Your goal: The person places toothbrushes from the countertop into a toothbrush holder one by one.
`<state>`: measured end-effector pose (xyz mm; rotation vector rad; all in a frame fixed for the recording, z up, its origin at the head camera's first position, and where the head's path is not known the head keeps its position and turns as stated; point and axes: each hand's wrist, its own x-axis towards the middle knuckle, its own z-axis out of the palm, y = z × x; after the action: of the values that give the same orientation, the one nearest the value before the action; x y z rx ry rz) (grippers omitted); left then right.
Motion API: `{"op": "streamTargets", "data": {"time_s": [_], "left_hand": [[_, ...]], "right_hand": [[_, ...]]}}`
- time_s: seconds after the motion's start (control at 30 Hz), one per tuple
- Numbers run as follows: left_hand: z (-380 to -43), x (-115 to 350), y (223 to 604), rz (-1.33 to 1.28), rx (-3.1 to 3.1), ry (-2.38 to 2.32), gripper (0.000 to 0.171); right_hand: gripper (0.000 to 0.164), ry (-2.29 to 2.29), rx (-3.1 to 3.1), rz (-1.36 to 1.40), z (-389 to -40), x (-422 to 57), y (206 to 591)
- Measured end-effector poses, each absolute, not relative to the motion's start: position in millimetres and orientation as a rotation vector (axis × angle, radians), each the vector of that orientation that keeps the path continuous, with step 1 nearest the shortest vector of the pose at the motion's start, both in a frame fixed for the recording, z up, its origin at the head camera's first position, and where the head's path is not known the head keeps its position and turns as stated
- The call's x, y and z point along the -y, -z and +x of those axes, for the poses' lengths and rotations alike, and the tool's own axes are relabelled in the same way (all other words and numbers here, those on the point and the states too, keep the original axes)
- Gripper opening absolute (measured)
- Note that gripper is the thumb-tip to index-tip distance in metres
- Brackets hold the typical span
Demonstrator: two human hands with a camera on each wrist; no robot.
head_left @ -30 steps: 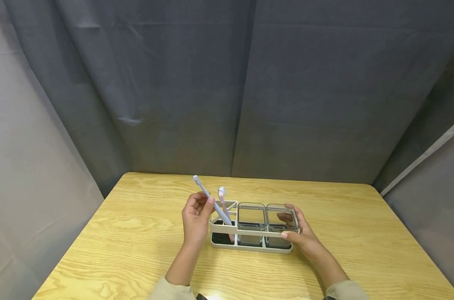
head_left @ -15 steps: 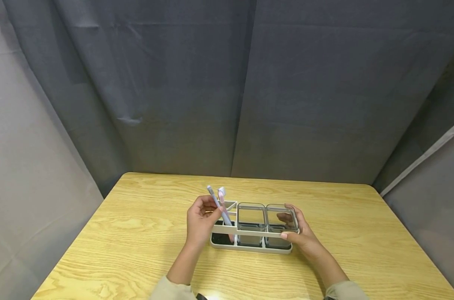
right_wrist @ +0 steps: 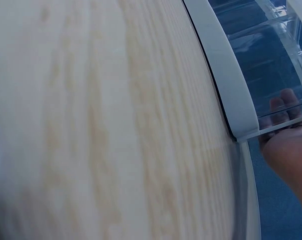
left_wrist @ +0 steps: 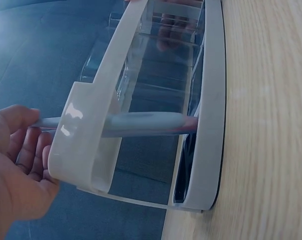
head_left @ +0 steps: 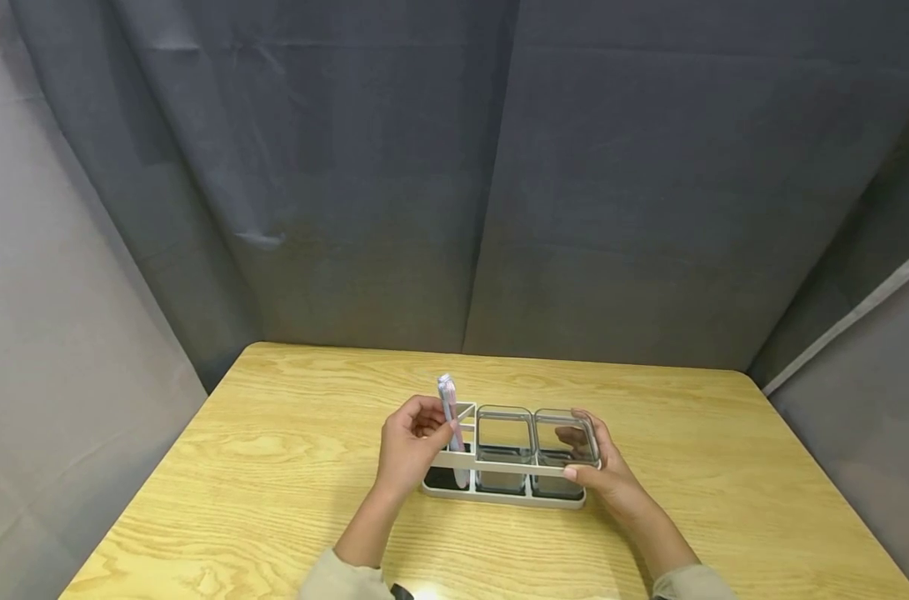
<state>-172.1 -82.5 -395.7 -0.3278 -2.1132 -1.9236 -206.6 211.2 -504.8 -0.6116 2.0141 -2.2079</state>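
My left hand [head_left: 407, 446] pinches a light blue toothbrush [left_wrist: 145, 121] between thumb and fingers, over the left section of a white toothbrush holder [head_left: 499, 497]. Its handle passes down through the upper frame, and the lower end sits just above the base in the left wrist view. Close alongside it stands a pink toothbrush [left_wrist: 191, 124], reaching the base and mostly covered by the blue one. My right hand [head_left: 611, 477] grips the holder's right end, thumb on the front rail and fingers behind.
Two clear cups, a middle one [head_left: 504, 433] and a right one [head_left: 561, 429], fill the other sections of the holder. A black mat [head_left: 441, 477] lines the base. Everything stands on a wooden table [head_left: 274, 467] with grey curtains [head_left: 349, 208] behind.
The left hand has moved right, bringing the blue toothbrush from a leftward lean to nearly upright beside the pink one, with its handle lower in the holder. The right hand keeps its grip.
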Motion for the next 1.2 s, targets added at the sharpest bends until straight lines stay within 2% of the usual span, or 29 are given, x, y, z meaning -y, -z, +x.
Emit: {"op": "streamTargets", "data": {"time_s": [0.17,0.4,0.6,1.0,1.2], "left_hand": [[-170,82,395,-0.323,2.146,1.887,0.015],[-185,87,425,-0.372,2.164,1.84,0.017],[-187,92,435,-0.487,2.128,1.798,0.017],[-184,97,430,-0.459,2.205,1.865,0.014],[-173,98,406,-0.502,2.27,1.851,0.013]], "right_hand": [[0.079,2.208,-2.008,-0.614,-206,-211,505],[0.079,2.216,-2.01,-0.612,-206,-211,504],[0.079,2.217,-1.998,-0.606,-206,-211,505],[0.079,2.206,-1.994,-0.612,-206,-211,506],[0.078,2.214,-1.997,-0.608,-206,-212,506]]}}
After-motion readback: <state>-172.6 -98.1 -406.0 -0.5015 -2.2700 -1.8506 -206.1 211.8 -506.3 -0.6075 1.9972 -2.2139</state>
